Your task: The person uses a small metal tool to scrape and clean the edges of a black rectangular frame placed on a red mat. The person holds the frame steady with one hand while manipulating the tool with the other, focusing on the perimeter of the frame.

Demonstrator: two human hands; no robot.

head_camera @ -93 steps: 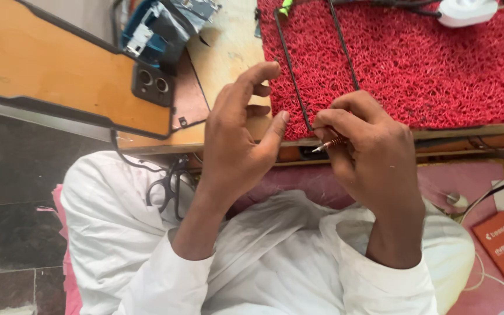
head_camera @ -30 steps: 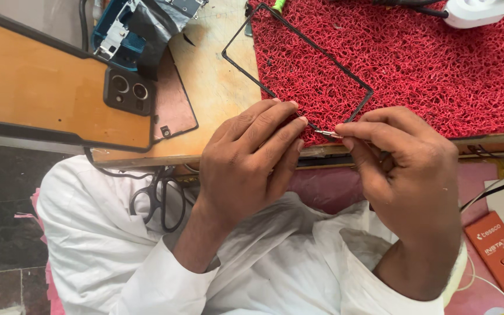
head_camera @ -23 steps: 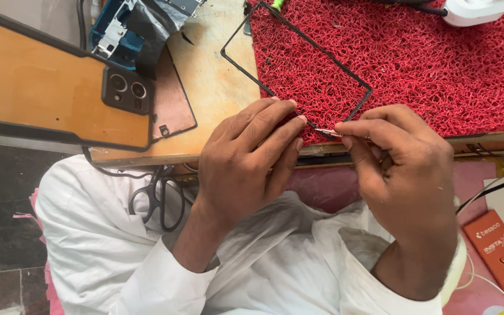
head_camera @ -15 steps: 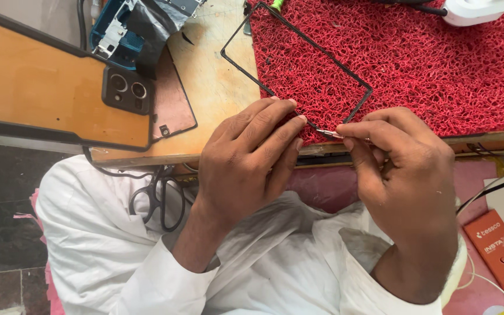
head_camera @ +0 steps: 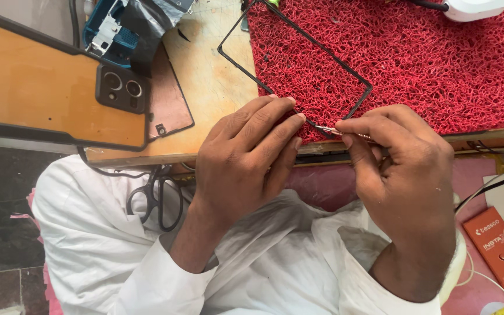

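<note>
My left hand (head_camera: 246, 157) rests at the front edge of the desk (head_camera: 217, 93), fingers bent and pressed onto the near corner of the thin black frame (head_camera: 304, 41). I class this grip as a pinch holding the frame down; whether the thumb closes under it is hidden.

My right hand (head_camera: 401, 169) is clenched on slim metal tweezers (head_camera: 329, 130). The tips point left and meet the frame corner just beside my left fingertips.

Frame position: it lies flat, tilted, mostly on the red mat (head_camera: 438, 64). Its far-left corner overhangs the bare wood. Its near corner sits at the front edge of the mat, between my two hands.

Progress, as a judgement:
- The frame is already separate from the phone (head_camera: 59, 87), which lies back up at the left edge of the desk.
- A brown back plate (head_camera: 167, 96) lies beside the phone, touching it.
- Work is now at one corner only. The rest of the frame looks bare; whether residue remains on it is too fine to tell.
- Nothing shows the frame being fitted to anything yet.

Scissors (head_camera: 156, 195) hang below the front edge, untouched.
</note>
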